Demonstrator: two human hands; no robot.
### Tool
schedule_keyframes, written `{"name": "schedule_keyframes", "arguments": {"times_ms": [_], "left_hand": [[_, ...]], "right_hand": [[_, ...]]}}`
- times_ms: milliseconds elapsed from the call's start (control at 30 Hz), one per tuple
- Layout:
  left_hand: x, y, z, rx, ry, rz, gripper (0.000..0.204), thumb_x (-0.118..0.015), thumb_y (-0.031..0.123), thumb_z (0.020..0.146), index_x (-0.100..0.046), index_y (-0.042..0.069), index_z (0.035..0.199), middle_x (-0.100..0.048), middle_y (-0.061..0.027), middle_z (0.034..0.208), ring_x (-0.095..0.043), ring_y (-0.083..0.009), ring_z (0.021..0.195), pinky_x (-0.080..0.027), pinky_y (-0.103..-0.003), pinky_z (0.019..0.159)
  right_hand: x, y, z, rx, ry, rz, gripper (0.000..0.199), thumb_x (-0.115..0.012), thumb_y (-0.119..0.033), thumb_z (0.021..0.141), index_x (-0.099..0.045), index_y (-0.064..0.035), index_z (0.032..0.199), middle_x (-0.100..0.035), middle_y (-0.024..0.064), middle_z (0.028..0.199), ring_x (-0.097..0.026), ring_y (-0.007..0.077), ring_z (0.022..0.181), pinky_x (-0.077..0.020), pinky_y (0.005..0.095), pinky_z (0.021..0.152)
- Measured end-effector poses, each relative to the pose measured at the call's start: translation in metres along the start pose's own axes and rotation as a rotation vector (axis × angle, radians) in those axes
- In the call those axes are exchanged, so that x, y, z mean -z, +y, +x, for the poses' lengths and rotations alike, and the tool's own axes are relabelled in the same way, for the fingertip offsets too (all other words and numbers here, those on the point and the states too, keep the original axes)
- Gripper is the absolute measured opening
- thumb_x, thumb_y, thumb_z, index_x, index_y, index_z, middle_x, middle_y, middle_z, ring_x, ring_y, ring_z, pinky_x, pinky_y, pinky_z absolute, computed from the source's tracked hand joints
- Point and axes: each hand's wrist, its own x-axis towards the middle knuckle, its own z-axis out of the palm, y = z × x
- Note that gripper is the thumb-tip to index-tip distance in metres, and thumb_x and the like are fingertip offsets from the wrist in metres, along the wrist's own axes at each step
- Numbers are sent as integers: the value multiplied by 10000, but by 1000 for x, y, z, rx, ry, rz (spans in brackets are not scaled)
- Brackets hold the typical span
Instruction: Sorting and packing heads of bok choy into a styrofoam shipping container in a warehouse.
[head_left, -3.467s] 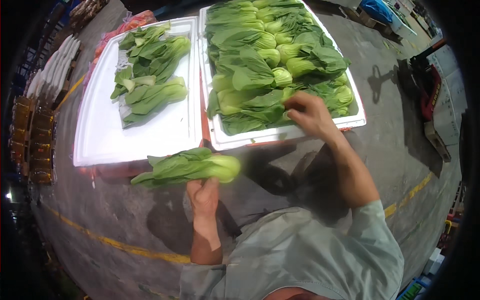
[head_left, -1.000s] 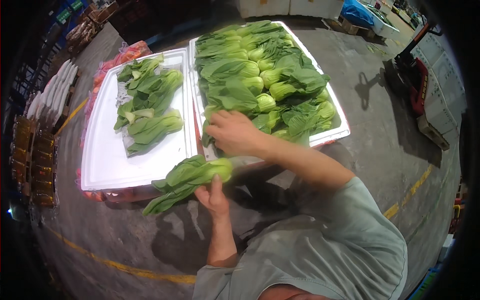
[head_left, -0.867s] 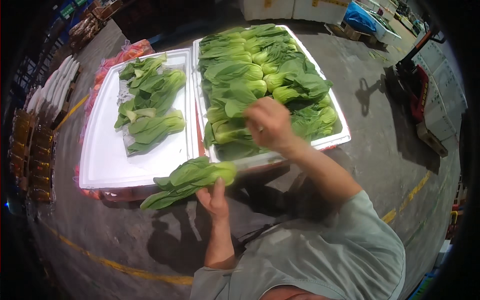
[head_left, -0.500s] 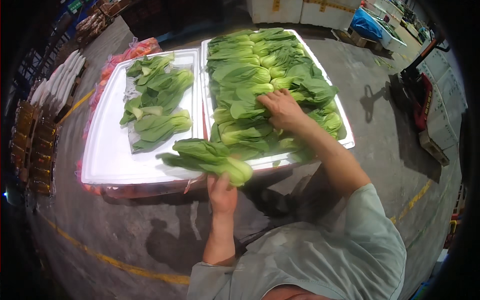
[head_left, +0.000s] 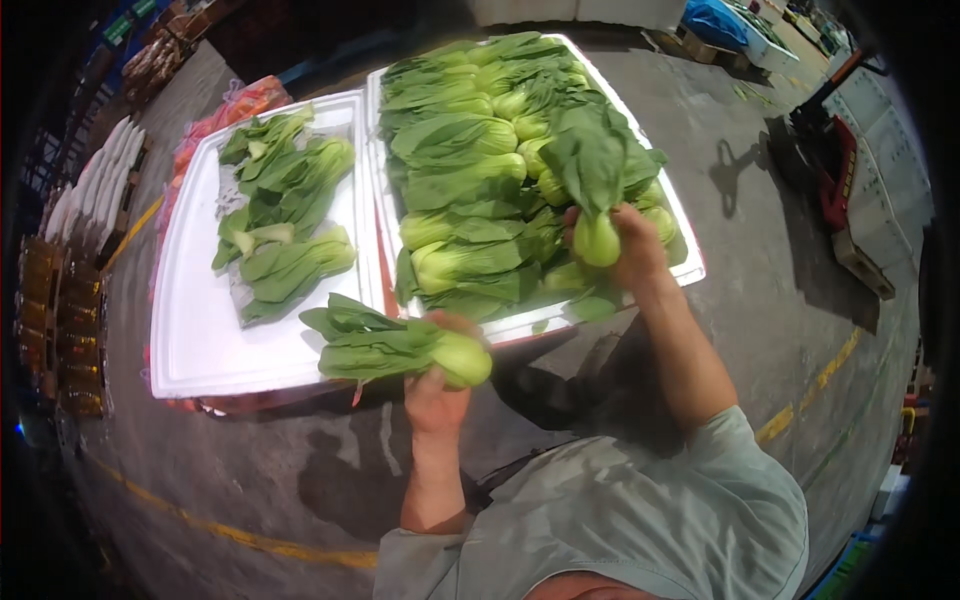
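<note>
A head of bok choy (head_left: 400, 350) lies across my left hand (head_left: 437, 395), its pale base to the right and its leaves to the left, just off the box's near edge. My right hand (head_left: 637, 245) grips the base of another bok choy (head_left: 592, 180), leaves pointing away from me, above the right side of a white foam box (head_left: 690, 255). Rows of bok choy (head_left: 465, 180) fill that box. To its left, a white foam lid (head_left: 190, 340) bears a few more heads and loose leaves (head_left: 300, 262) on a sheet of paper.
Orange-filled net bags (head_left: 240, 105) show beneath and behind the lid. A red pallet jack (head_left: 840, 175) stands on the right beside stacked white boxes (head_left: 885, 150). White sacks (head_left: 100, 185) lie on a pallet at the left. Yellow lines (head_left: 270, 545) cross the concrete floor.
My right hand has lifted a bok choy up from the rows in the box and moved right and nearer with it. My left hand keeps its bok choy, now slightly lower.
</note>
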Motion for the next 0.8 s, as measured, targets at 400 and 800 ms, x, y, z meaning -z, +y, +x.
{"name": "schedule_keyframes", "arguments": {"times_ms": [400, 800], "left_hand": [[-15, -24, 24, 104, -174, -53, 901, -780, 395, 719, -325, -13, 1381, -406, -259, 1363, -422, -405, 1258, -368, -481, 1058], [36, -31, -17, -144, -76, 5, 1014, -679, 604, 694, -228, 128, 1467, -270, -91, 1490, -288, -290, 1356, -217, -455, 1139]], "right_hand": [[-11, 21, 2, -137, -63, 97, 456, -382, -258, 907, -483, 51, 1228, -602, 205, 1099, -612, 303, 965, -496, 407, 859], [-128, 54, -45, 520, -357, -1528, 551, -641, -345, 772, -501, 73, 1101, -399, 270, 1295, -410, 406, 1178, -342, 470, 976]]}}
